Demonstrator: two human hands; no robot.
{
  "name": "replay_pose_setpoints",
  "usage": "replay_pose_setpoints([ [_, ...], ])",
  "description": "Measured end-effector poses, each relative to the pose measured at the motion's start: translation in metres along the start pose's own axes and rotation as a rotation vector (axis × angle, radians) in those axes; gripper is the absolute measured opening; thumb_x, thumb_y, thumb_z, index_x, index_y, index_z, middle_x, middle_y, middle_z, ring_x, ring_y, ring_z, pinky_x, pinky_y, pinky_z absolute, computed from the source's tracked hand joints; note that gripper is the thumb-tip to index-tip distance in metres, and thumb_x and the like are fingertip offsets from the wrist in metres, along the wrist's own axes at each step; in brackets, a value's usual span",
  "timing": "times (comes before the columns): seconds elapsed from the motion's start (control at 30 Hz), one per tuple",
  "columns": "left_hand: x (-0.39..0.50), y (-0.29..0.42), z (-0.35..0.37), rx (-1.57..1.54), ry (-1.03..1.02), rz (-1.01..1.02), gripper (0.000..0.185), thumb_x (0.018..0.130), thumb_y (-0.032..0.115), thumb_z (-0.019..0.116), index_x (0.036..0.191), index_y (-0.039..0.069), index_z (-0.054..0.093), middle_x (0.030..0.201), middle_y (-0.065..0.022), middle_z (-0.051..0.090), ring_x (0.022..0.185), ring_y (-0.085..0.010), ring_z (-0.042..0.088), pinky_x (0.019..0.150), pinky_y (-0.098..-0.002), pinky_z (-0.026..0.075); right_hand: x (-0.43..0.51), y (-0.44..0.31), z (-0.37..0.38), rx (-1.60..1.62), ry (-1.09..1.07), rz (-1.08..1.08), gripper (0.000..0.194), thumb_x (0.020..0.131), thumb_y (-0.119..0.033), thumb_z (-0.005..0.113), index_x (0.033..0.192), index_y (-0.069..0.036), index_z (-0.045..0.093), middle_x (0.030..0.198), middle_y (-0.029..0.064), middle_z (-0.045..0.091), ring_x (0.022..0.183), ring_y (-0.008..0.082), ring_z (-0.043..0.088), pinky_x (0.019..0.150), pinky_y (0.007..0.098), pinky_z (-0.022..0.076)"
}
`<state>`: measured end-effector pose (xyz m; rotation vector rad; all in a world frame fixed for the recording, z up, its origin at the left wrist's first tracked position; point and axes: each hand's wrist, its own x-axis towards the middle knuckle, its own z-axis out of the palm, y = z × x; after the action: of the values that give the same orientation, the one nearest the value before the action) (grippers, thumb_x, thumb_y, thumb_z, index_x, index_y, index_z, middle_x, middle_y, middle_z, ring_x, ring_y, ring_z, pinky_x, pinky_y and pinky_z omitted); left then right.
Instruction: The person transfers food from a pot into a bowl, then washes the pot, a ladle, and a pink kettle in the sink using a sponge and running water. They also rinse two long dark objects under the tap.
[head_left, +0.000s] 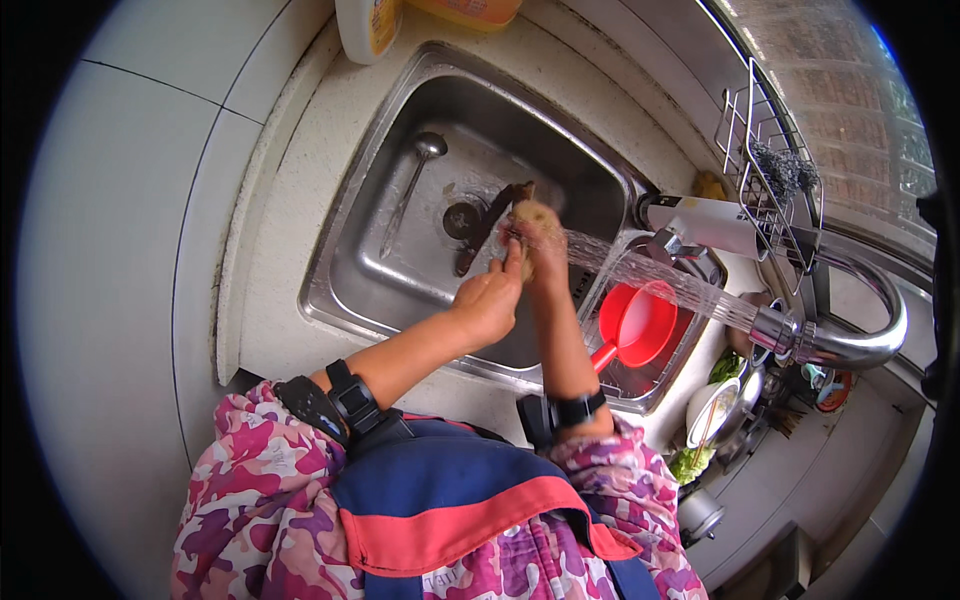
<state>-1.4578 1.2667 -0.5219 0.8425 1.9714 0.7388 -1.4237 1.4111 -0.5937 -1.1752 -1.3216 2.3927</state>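
My left hand (487, 304) is closed at the near end of a flat, dark-edged object (480, 238), perhaps a knife or cleaver, held over the steel sink (360, 300). My right hand (549, 251) presses a tan, spongy scrubber (534, 216) against it; the fingers are blurred and partly hidden. Water from the chrome faucet (776, 330) streams onto my right hand. Left of the drain strainer (461, 220), a steel ladle (430, 146) lies on the sink floor.
The smaller right basin holds a red dipper (634, 322) with its handle towards me. A wire rack (757, 172) with a steel-wool scourer (784, 169) hangs by the window. Bottles (369, 30) stand behind the sink. Bowls (711, 412) and leafy greens (691, 463) are at the right.
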Motion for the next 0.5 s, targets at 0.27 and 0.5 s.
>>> replay_pose_setpoints([
  [0.27,0.032,-0.017,-0.015,-1.703,-0.195,-0.327,0.051,0.095,0.055,0.042,0.105,0.006,0.050,0.085,-0.0127,0.060,0.051,-0.0172,0.057,0.038,-0.0282,0.046,0.024,-0.003,0.003,0.187,0.010,-0.101,0.028,0.085,-0.006,0.057,0.112,-0.001,0.054,0.098,0.0124,0.062,0.079,0.0202,0.062,0.065,0.0304,0.0547],
  [0.5,0.036,-0.009,-0.021,-1.374,-0.109,-0.359,0.045,0.098,0.050,0.036,0.090,0.010,0.054,0.059,-0.0045,0.053,0.038,-0.0154,0.048,0.034,-0.0310,0.042,-0.027,-0.033,0.046,-0.816,0.041,-0.609,0.021,0.087,-0.021,0.062,0.099,-0.003,0.061,0.106,0.0174,0.054,0.101,0.0289,0.053,0.091,0.0356,0.0406],
])
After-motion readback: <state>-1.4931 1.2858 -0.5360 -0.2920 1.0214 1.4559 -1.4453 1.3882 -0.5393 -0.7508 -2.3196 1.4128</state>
